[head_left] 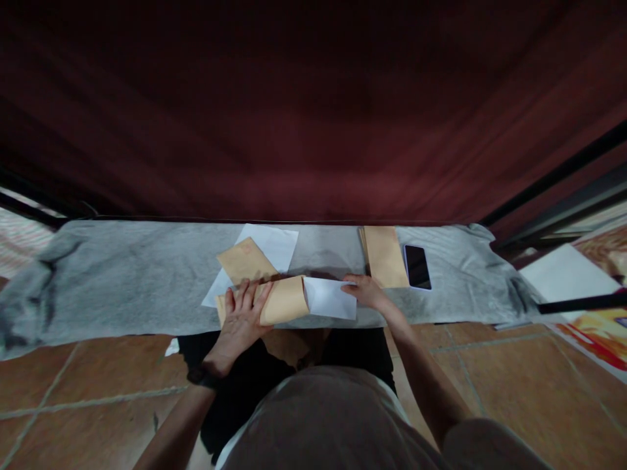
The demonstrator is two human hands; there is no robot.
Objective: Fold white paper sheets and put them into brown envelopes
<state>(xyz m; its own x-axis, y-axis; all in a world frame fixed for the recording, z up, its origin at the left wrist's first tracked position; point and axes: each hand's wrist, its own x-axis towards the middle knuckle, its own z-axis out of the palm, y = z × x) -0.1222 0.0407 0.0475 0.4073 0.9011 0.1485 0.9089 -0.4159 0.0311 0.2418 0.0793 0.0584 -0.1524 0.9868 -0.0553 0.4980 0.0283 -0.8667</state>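
A brown paper envelope [289, 302] lies near the front edge of the cloth-covered surface. My left hand [245, 314] rests flat on its left part, fingers spread. From the envelope's right end a folded white paper [329, 298] sticks out; how far it reaches inside is hidden. My right hand [365, 291] pinches the right edge of that paper between thumb and fingers. Behind my left hand, another brown envelope [249, 259] lies slanted across a white sheet [279, 245].
A stack of brown envelopes [386, 258] lies to the right, with a phone [417, 266] beside it. Grey cloth [147, 281] covers the narrow surface. A dark red curtain [313, 143] hangs behind. Black bars [563, 173] stand at the right, near a white board [568, 277].
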